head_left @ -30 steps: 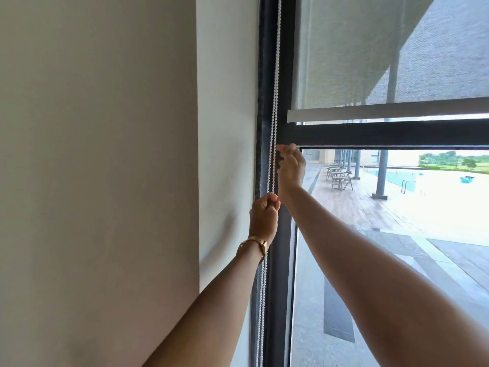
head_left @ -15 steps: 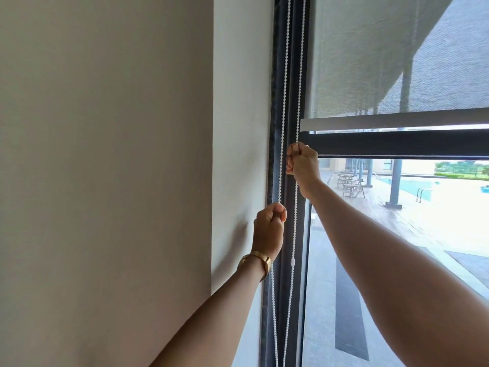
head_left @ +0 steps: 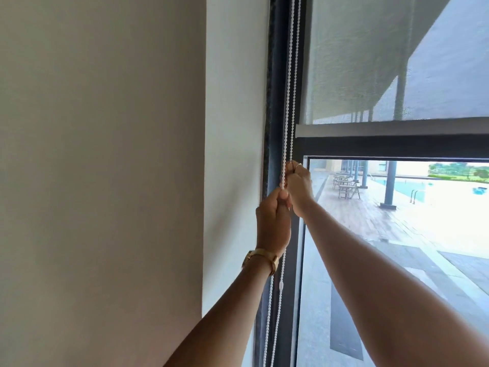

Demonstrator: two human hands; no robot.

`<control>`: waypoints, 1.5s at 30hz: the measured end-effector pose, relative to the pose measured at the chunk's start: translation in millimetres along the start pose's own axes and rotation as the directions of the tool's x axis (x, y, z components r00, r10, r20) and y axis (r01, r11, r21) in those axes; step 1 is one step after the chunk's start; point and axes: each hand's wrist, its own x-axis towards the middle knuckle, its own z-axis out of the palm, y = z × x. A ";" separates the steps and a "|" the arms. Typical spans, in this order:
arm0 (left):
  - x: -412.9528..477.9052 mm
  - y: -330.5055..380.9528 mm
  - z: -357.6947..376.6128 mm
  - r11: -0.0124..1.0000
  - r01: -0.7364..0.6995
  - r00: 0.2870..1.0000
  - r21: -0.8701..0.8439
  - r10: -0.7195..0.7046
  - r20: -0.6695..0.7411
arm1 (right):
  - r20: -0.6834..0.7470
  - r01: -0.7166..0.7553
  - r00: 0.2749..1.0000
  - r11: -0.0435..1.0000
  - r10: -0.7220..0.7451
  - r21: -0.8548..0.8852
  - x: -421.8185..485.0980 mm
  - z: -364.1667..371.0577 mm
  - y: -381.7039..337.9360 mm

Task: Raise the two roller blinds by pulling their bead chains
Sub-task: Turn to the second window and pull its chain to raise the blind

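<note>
Both fists grip the white bead chain (head_left: 289,88), left hand (head_left: 274,221) just below right hand (head_left: 299,186); the grey mesh blind (head_left: 370,62) hangs half-raised.

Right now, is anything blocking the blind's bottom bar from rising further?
Nothing visible does. The bottom bar hangs just above the dark window crossbar, with only mesh fabric above it. Both the left hand and right hand grip the bead chain.

Beyond the dark window frame (head_left: 276,102) lies a wooden deck (head_left: 370,221); chairs (head_left: 346,186) stand on it, with a pool (head_left: 407,185) further right.
</note>
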 end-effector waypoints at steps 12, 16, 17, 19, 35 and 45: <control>62.7 37.7 12.9 0.993 -0.082 0.996 -0.089 0.081 -0.023 | 0.045 -0.128 0.991 0.984 0.123 0.122 -20.2 -24.6 78.8; 60.8 29.3 14.3 0.993 -0.086 0.996 -0.082 0.084 -0.032 | 0.041 -0.134 0.991 0.986 0.131 0.095 -17.4 -24.7 72.0; 57.7 26.9 14.6 0.994 -0.085 0.996 -0.072 0.084 -0.022 | 0.039 -0.139 0.990 0.985 0.136 0.098 -15.6 -23.5 66.8; 51.3 22.8 14.5 0.994 -0.069 0.998 -0.079 0.068 -0.020 | 0.058 -0.149 0.988 0.983 0.143 0.108 -11.4 -20.4 58.1; 31.1 -16.6 -2.3 1.000 0.026 0.999 -0.001 -0.026 0.021 | -0.011 -0.154 0.987 0.958 0.162 0.243 -0.7 5.4 32.8; 28.5 -46.9 0.8 0.995 0.099 0.995 0.021 -0.099 0.021 | 0.055 0.030 0.997 0.961 -0.047 0.276 -0.2 22.2 -2.6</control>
